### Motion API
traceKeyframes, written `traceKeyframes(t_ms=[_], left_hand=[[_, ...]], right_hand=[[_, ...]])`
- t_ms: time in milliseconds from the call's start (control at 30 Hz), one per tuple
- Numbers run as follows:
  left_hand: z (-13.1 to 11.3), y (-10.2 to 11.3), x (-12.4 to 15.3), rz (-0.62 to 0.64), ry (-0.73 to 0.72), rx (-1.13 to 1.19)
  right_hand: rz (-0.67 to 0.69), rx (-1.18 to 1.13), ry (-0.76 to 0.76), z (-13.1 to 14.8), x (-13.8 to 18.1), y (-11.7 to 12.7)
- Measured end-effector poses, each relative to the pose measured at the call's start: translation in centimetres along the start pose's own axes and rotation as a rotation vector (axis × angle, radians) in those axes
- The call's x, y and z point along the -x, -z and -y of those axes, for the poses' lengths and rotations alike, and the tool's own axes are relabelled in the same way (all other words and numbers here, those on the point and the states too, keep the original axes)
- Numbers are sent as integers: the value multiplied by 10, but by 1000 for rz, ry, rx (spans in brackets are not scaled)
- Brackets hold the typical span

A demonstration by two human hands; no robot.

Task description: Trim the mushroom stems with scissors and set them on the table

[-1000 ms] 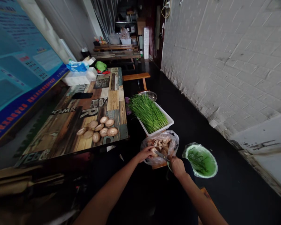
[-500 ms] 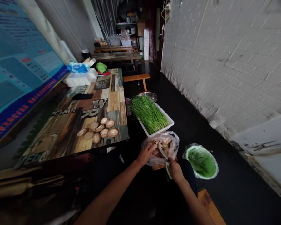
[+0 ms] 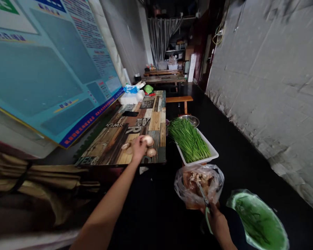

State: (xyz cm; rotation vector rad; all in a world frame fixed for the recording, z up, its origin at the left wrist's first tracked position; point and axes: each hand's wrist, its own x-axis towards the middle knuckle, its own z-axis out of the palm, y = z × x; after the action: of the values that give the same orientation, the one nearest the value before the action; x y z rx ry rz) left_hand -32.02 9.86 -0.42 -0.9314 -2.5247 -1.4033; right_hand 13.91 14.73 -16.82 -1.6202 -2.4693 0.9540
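My left hand (image 3: 139, 148) reaches over the wooden table, its fingers curled against a pale brown mushroom (image 3: 148, 140). Around that hand lie other mushrooms (image 3: 151, 152), some partly covered by it. In my right hand (image 3: 218, 222) is a pair of scissors (image 3: 203, 196) with light green handles. Their blades point down into a clear plastic bag (image 3: 181, 189), which stands open below the table's level. Cut mushroom pieces (image 3: 197, 177) sit inside the bag.
Just beyond the bag, a white tray (image 3: 213, 152) holds long green stalks, with a metal bowl (image 3: 194, 120) behind. A green lined bin (image 3: 261, 222) stands at the lower right. On the table (image 3: 112, 147) are a phone (image 3: 130, 113) and a white foam box (image 3: 131, 98).
My left hand has moved from the bag to the mushrooms on the table. The scissors stay in my right hand over the bag. The view has swung left.
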Motion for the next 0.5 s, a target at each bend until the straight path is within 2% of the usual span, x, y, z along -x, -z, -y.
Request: traceKeyframes(t_ms=[67, 133, 200, 267, 333, 400, 433, 500], left_hand=[[23, 28, -27, -19, 122, -203], [40, 46, -43, 4, 200, -283], [47, 56, -50, 28, 224, -302], [45, 60, -49, 9, 194, -314], [32, 57, -43, -36, 109, -295], [11, 42, -30, -15, 6, -220], [-1, 30, -19, 44, -45, -167], [-29, -3, 10, 241, -145, -48]], right_hand=[[25, 4, -8, 7, 1, 2], [60, 34, -34, 14, 2, 5], [75, 59, -51, 19, 2, 8], [76, 72, -45, 21, 2, 11], [83, 92, -46, 22, 2, 15], [81, 93, -66, 24, 1, 19], [80, 79, -84, 25, 1, 20], [69, 29, -111, 28, 0, 22]])
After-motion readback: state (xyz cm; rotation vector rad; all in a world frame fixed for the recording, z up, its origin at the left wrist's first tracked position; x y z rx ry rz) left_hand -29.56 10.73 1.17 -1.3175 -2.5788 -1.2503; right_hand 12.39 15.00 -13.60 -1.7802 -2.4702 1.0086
